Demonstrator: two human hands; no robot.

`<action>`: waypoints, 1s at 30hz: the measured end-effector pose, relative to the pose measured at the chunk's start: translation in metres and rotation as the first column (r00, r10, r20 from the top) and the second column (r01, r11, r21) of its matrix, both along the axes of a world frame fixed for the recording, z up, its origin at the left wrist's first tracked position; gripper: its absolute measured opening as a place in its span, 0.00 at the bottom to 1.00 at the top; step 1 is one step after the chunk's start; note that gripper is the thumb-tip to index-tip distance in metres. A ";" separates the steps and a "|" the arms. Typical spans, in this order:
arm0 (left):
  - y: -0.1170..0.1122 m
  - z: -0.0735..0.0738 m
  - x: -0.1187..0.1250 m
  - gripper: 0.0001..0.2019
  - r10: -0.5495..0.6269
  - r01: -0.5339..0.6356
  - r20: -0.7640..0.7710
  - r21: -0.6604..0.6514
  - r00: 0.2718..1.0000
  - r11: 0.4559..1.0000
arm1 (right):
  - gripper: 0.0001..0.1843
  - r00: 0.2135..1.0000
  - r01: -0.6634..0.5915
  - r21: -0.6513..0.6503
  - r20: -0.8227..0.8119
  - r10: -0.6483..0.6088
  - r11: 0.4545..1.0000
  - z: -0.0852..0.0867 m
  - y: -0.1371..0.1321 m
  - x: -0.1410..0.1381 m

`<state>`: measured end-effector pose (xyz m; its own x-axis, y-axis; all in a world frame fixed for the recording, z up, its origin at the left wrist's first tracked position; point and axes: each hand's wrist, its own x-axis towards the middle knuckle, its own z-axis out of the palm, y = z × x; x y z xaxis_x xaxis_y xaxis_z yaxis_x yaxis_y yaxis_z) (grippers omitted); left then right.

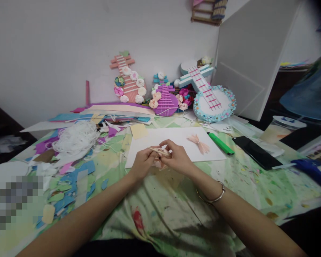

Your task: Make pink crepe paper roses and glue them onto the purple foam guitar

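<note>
My left hand (146, 160) and my right hand (178, 157) meet over the near edge of a white board (173, 137). Both have their fingers closed in a pinch. A thin pale wooden stick (159, 151) runs between the fingertips of the two hands. Just below it hangs a crumpled piece of pale pink paper (160, 163), partly hidden by the fingers. On the board, right of my right hand, lies a pale pink paper bunch (198, 143) pinched at its middle like a bow. A yellow paper square (139, 131) rests on the board's far left corner.
A white string heap (76, 141) and coloured scraps (66, 192) lie on the left. At right are a green utility knife (220, 143), a black phone (256, 152) and a blue glue gun (314, 173). Decorated instrument models (166, 100) lean against the back wall.
</note>
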<state>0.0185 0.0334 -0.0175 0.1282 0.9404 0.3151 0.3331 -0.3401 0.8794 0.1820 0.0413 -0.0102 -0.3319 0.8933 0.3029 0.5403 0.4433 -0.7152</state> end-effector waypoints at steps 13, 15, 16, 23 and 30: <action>-0.002 0.006 -0.002 0.09 -0.109 0.107 0.053 0.043 0.993 0.993 | 0.20 0.997 -0.048 -0.068 -0.064 0.043 0.997 0.002 0.000 0.003; -0.002 0.007 -0.004 0.09 -0.114 0.115 -0.013 0.078 0.993 0.990 | 0.20 0.998 -0.029 -0.060 -0.056 0.025 0.998 0.003 0.000 0.004; -0.002 0.007 -0.004 0.09 -0.109 0.114 -0.053 0.096 0.993 0.989 | 0.20 0.999 -0.016 -0.047 -0.045 0.014 0.999 0.003 0.000 0.004; -0.001 0.002 -0.007 0.10 0.027 0.060 -0.317 0.263 0.948 0.963 | 0.17 1.000 -0.013 -0.009 0.009 0.013 1.000 -0.001 0.003 0.003; -0.001 -0.006 -0.008 0.10 0.106 0.125 -0.471 0.434 0.876 0.892 | 0.19 0.992 0.007 0.030 0.127 -0.011 1.000 -0.002 0.003 0.004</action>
<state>0.0104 0.0324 -0.0240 0.3772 0.7140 0.5898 0.6591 -0.6543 0.3706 0.1858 0.0444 -0.0121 -0.3617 0.8876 0.2851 0.6300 0.4582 -0.6270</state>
